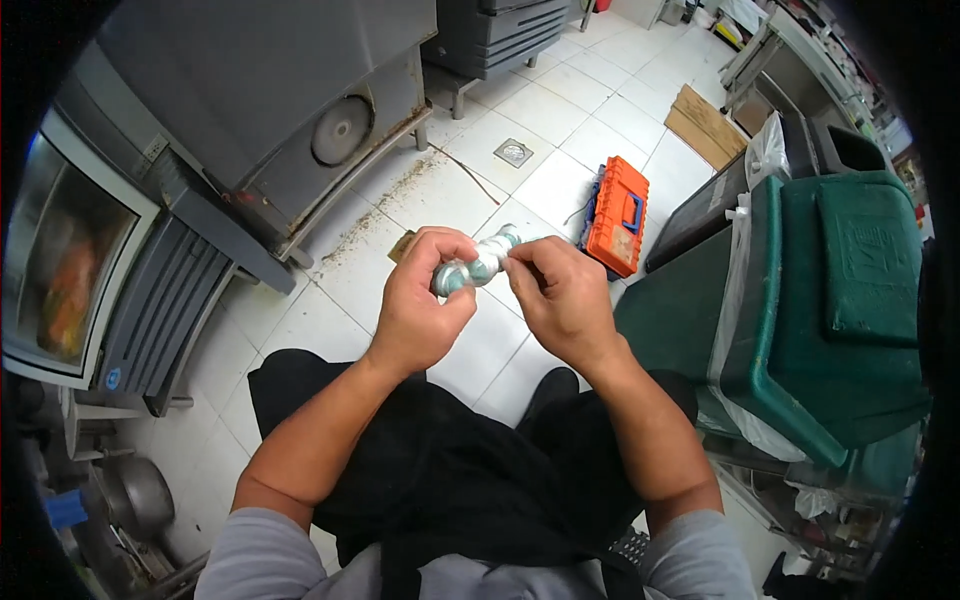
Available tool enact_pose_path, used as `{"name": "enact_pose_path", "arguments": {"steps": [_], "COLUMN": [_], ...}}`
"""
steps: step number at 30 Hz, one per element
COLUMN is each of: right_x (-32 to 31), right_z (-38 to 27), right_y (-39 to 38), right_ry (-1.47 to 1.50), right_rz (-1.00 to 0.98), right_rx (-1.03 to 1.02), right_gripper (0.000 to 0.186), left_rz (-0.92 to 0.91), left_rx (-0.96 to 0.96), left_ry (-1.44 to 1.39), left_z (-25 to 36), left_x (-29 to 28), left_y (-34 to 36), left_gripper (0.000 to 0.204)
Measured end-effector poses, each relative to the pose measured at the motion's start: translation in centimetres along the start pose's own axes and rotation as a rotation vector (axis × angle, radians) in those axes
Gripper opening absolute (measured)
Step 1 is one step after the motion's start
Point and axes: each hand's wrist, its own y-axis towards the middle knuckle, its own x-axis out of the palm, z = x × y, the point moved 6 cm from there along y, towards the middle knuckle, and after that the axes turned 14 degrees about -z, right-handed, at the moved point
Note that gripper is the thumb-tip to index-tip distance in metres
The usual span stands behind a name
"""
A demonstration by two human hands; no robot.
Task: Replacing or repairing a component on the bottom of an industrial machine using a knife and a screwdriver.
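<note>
A shiny, lumpy white-and-teal bundle (pixel 487 265), long and seemingly wrapped in clear plastic, is held in front of me above the tiled floor; its exact kind is unclear. My left hand (pixel 425 290) wraps round its near left end, thumb and fingers closed on it. At its right side the thumb and fingertips of my right hand (pixel 560 295) pinch the bundle's edge. Whatever lies between those fingertips is too small to make out. A small tan piece (pixel 401 246) shows just beyond my left knuckles.
An orange toolbox (pixel 617 215) stands on white tiles beyond my right hand. Green lidded bins (pixel 850 290) crowd the right side. Grey metal equipment (pixel 270 90) fills the upper left, above brown debris (pixel 385 205). Flat cardboard (pixel 706 127) and a floor drain (pixel 513 152) lie farther off.
</note>
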Motion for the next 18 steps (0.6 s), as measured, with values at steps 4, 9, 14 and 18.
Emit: {"name": "enact_pose_path", "arguments": {"steps": [4,9,14,18], "right_x": [0.5,1.3,2.4,0.3], "right_z": [0.0,2.6,4.6,3.5], "right_y": [-0.3,0.1,-0.4,0.0], "right_ry": [-0.075,0.634,1.092,0.432], "right_rz": [0.013,-0.139,-0.204,-0.027], "right_rx": [0.007,0.413,0.514,0.326], "right_gripper": [0.008,0.006,0.009,0.012], "left_rz": [-0.052,0.025,-0.002,0.047], "left_rx": [0.095,-0.027,-0.188,-0.174], "left_ry": [0.177,-0.074,-0.466,-0.393], "left_z": [1.1,-0.4,-0.9,-0.9], "left_x": [1.0,0.7,1.4,1.3], "left_y": [-0.2,0.0,0.5,0.4], "left_gripper": [0.034,0.035,0.036,0.033]}}
